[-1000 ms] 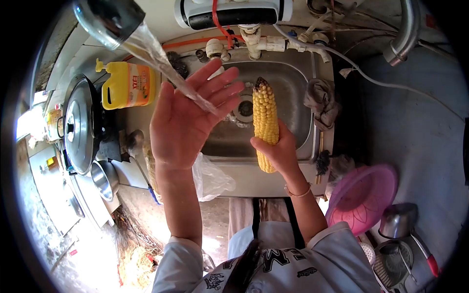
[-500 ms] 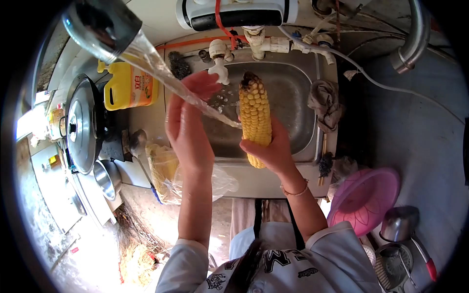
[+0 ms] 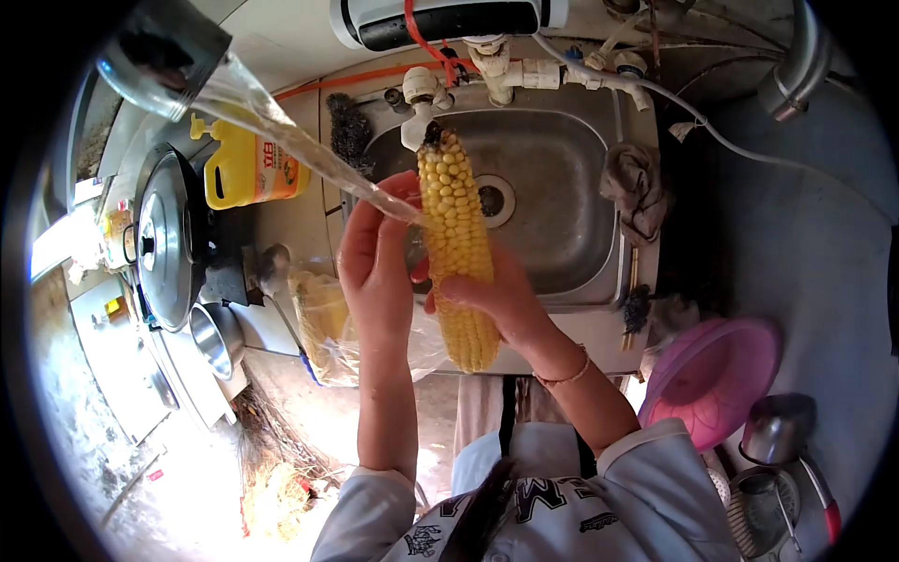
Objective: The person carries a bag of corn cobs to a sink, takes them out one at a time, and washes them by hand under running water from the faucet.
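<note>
The right hand [image 3: 506, 298] clasps the corn cob [image 3: 455, 220], the left hand [image 3: 377, 267] half-curled beside it; toward eight o'clock, a clear bag [image 3: 321, 323] holds something yellow.

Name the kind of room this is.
Probably a home kitchen: there's a metal sink with running water, a lidded pan and a yellow pump bottle beside it.

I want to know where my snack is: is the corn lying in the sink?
No, the right hand holds the corn up in the running water.
</note>
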Action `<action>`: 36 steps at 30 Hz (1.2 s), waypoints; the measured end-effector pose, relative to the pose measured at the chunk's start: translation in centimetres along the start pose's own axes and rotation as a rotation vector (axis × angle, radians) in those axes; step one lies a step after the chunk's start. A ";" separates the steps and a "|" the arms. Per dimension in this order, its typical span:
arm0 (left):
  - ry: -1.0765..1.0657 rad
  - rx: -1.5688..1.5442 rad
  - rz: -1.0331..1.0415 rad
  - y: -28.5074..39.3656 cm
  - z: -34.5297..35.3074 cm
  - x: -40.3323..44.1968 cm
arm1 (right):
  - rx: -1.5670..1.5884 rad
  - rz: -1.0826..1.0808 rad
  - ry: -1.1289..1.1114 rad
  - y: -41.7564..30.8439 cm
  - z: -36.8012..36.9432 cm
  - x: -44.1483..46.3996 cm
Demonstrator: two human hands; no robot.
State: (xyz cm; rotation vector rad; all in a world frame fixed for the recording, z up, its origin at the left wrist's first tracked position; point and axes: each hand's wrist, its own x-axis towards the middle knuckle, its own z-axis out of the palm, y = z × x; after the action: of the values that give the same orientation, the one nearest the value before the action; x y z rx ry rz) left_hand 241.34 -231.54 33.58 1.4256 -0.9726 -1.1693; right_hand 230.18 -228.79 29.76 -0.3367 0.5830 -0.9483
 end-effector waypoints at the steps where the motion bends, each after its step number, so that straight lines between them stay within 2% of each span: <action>1: -0.029 0.018 0.033 0.0 -0.3 0.0 | 0.039 0.033 -0.008 0.3 0.1 -0.1; 6: 0.003 0.103 -0.005 1.1 -0.9 -0.3 | 0.096 0.095 -0.039 1.1 0.8 -0.5; 10: -0.062 0.087 -0.005 0.5 -1.9 -0.2 | 0.188 0.155 -0.072 1.6 1.1 -1.0; 24: -0.177 -0.014 -0.098 0.7 -1.7 0.5 | 0.196 0.168 -0.068 1.5 1.5 -1.7; 26: -0.159 -0.219 -0.355 0.5 -1.7 0.7 | 0.196 0.171 -0.078 1.5 1.2 -1.8; 30: -0.206 -0.249 -0.420 -0.2 -2.1 1.4 | 0.250 0.251 -0.140 1.5 0.9 -1.8; 32: -0.343 -0.358 -0.438 -0.5 -2.2 1.6 | 0.287 0.273 -0.156 1.7 0.8 -2.0; 36: -0.395 -0.383 -0.415 -0.3 -1.2 1.2 | 0.114 0.198 -0.089 1.7 0.7 -2.1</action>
State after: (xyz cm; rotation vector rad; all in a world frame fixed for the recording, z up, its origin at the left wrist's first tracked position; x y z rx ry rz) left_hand 242.71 -232.36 33.09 1.1323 -0.6695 -1.8853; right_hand 230.73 -226.08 30.14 -0.2138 0.4690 -0.7686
